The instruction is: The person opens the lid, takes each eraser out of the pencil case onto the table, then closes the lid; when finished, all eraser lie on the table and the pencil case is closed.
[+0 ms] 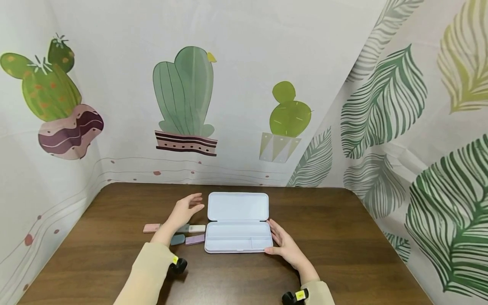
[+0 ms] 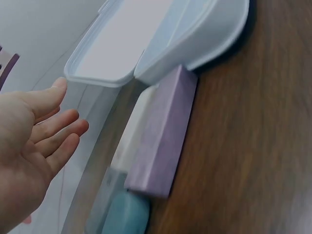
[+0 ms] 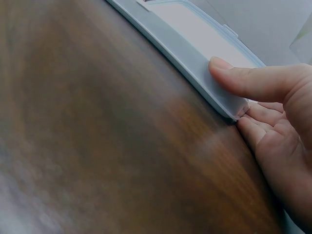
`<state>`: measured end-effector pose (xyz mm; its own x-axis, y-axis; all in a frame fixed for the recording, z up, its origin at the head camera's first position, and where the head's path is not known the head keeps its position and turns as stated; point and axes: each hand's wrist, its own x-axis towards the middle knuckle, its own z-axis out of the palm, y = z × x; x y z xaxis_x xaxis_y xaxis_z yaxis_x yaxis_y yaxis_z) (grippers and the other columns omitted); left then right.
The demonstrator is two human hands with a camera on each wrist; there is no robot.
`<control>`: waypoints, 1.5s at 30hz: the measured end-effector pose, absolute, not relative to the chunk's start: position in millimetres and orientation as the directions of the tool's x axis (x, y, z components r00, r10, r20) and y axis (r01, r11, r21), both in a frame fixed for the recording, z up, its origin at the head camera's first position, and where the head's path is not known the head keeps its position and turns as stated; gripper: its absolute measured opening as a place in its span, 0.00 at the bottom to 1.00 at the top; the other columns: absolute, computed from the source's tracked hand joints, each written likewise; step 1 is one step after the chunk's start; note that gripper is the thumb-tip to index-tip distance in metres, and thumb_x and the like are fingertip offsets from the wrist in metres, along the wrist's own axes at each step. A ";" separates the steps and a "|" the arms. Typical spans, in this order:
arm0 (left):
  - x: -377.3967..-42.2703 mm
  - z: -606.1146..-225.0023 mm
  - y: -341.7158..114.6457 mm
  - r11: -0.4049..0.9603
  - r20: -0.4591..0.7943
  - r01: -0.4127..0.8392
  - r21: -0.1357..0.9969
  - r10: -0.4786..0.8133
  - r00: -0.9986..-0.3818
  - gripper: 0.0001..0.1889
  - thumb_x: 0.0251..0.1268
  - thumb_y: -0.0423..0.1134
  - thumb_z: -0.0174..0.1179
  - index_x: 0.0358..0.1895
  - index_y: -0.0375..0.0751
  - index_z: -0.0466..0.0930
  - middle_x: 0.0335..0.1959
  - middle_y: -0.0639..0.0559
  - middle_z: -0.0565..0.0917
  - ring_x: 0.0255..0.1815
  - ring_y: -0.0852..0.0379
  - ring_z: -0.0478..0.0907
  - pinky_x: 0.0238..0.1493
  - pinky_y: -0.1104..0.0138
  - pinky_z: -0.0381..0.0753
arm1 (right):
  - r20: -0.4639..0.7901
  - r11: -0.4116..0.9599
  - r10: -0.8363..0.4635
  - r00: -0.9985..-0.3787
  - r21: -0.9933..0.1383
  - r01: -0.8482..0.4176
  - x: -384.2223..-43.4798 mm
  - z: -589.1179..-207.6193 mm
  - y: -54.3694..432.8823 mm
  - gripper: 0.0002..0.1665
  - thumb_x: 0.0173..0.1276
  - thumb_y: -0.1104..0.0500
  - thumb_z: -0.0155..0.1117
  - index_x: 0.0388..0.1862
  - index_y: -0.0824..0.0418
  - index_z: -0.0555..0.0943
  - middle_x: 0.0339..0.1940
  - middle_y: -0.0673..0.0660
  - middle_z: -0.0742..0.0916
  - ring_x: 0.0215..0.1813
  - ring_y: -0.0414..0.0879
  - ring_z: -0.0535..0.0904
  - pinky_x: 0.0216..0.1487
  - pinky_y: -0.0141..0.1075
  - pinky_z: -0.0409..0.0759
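Observation:
A pale blue pencil case point(image 1: 228, 244) lies on the table with its lid point(image 1: 238, 206) flipped back, its divided tray holding nothing. At its right end, my right hand point(image 1: 284, 245) grips the front corner, thumb at the front edge and fingers along the side. The right wrist view shows that thumb point(image 3: 234, 78) against the case wall point(image 3: 185, 58). My left hand point(image 1: 184, 212) is raised left of the lid, fingers loosely extended and holding nothing. Below it, a purple block point(image 2: 163, 136) and a white block point(image 2: 134, 126) lie close to the case's left end.
A pink block point(image 1: 151, 228), a grey block point(image 1: 184, 229) and a teal rounded block point(image 1: 177, 240) lie left of the case, partly behind the left forearm. A patterned cloth point(image 1: 244, 106) hangs behind the wooden table point(image 1: 343, 254).

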<state>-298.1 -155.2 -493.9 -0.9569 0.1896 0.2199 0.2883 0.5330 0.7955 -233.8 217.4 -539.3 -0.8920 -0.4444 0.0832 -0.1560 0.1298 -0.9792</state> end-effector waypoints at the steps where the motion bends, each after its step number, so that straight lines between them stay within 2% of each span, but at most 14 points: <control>1: -299.3 -493.5 -152.7 0.531 0.217 0.291 0.796 0.199 -0.956 0.25 0.69 0.33 0.58 0.66 0.25 0.67 0.57 0.31 0.80 0.56 0.36 0.79 0.57 0.48 0.78 | 0.087 0.127 -0.446 -0.891 -0.979 -0.159 -233.8 -539.2 217.3 0.61 0.56 0.66 0.73 0.77 0.74 0.43 0.78 0.72 0.53 0.78 0.65 0.45 0.65 0.16 0.60; 10: -302.9 -494.4 -134.6 0.502 0.232 0.312 0.807 0.217 -0.948 0.24 0.68 0.26 0.56 0.66 0.21 0.65 0.54 0.28 0.80 0.55 0.36 0.80 0.56 0.51 0.79 | 0.085 0.134 -0.449 -0.890 -0.978 -0.161 -234.3 -539.0 216.5 0.60 0.57 0.67 0.73 0.77 0.74 0.43 0.78 0.72 0.53 0.78 0.64 0.46 0.65 0.16 0.60; 19: -300.3 -496.1 -129.1 0.495 0.242 0.306 0.813 0.190 -0.951 0.25 0.64 0.21 0.56 0.65 0.21 0.66 0.52 0.28 0.80 0.52 0.36 0.81 0.54 0.53 0.81 | 0.103 0.134 -0.458 -0.883 -0.974 -0.183 -235.1 -538.5 215.7 0.58 0.58 0.68 0.71 0.76 0.77 0.43 0.77 0.76 0.53 0.77 0.70 0.44 0.65 0.16 0.60; 28: -295.3 -494.4 -127.5 0.451 0.263 0.304 0.839 0.154 -0.953 0.23 0.63 0.21 0.58 0.62 0.26 0.71 0.51 0.32 0.82 0.51 0.39 0.81 0.54 0.54 0.81 | 0.092 0.128 -0.455 -0.886 -0.978 -0.167 -234.5 -538.6 215.3 0.59 0.57 0.70 0.71 0.76 0.77 0.42 0.77 0.75 0.53 0.78 0.68 0.45 0.65 0.16 0.59; 39: -279.4 -486.1 -125.5 0.444 0.327 0.356 0.823 0.142 -0.934 0.18 0.58 0.19 0.61 0.52 0.30 0.77 0.43 0.38 0.85 0.46 0.44 0.83 0.51 0.56 0.82 | 0.076 0.131 -0.443 -0.893 -0.980 -0.148 -235.2 -538.9 216.5 0.60 0.57 0.70 0.72 0.76 0.77 0.41 0.78 0.74 0.53 0.78 0.67 0.45 0.64 0.15 0.59; 45: -267.1 -483.3 -126.0 0.458 0.341 0.375 0.806 0.159 -0.926 0.14 0.59 0.26 0.65 0.49 0.35 0.79 0.41 0.43 0.87 0.44 0.47 0.85 0.48 0.60 0.82 | 0.081 0.126 -0.443 -0.893 -0.980 -0.151 -235.6 -541.2 218.0 0.60 0.56 0.70 0.72 0.76 0.77 0.42 0.77 0.74 0.53 0.78 0.67 0.45 0.64 0.15 0.60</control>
<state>-267.1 -126.0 -483.3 -0.9265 0.1595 0.3409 0.3753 0.4575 0.8061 -235.6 218.0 -541.2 -0.8931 -0.4427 0.0806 -0.1510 0.1262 -0.9804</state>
